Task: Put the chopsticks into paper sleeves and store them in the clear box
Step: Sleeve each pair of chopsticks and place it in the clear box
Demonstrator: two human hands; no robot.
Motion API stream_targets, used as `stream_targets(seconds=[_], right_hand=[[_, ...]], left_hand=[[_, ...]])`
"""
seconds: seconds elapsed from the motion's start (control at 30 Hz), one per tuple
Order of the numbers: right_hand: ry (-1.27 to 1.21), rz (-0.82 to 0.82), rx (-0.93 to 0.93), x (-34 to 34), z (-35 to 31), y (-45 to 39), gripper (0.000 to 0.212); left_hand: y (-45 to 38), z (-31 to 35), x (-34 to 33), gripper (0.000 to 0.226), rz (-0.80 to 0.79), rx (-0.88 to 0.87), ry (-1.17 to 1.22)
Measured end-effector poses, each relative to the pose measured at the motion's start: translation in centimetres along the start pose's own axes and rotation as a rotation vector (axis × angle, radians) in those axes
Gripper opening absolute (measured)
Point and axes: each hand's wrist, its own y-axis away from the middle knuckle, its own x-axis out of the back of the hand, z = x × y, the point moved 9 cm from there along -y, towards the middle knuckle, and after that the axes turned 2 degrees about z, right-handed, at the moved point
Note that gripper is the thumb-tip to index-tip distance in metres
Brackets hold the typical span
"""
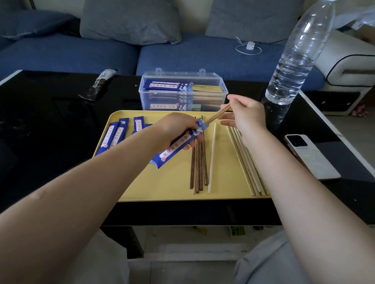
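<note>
My left hand [176,126] grips a blue paper sleeve [176,148] held slantwise over the yellow tray [172,186]. My right hand [246,115] pinches the upper end of a pair of brown chopsticks [218,115] whose lower part sits inside the sleeve's mouth. Loose dark chopsticks [199,164], one pale chopstick [212,158] and several light ones [247,162] lie on the tray. Several empty sleeves [115,134] lie at the tray's left. The clear box [182,92] stands behind the tray, lid open, with sleeved chopsticks inside.
A tall water bottle [300,52] stands at the back right of the black table [32,137]. A white phone [310,154] lies right of the tray. A dark wrapper [100,84] lies at the back left. A blue sofa runs behind.
</note>
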Motion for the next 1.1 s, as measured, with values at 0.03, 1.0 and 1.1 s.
stream_targets(seconds=[0.03, 1.0, 1.1], right_hand=[[-0.036, -0.01, -0.026, -0.1, 0.2, -0.1, 0.024], [-0.387, -0.101, -0.419, -2.5, 2.6, -1.3, 0.011], [-0.3, -0.108, -0.438, -2.7, 3.6, -1.7, 0.019]], left_hand=[[0.0, 0.1, 0.1, 0.023, 0.007, -0.008, -0.002], [0.8, 7.3, 4.0, 0.013, 0.803, -0.662, -1.225], [-0.7, 8.7, 5.6, 0.015, 0.836, -0.615, -1.178]])
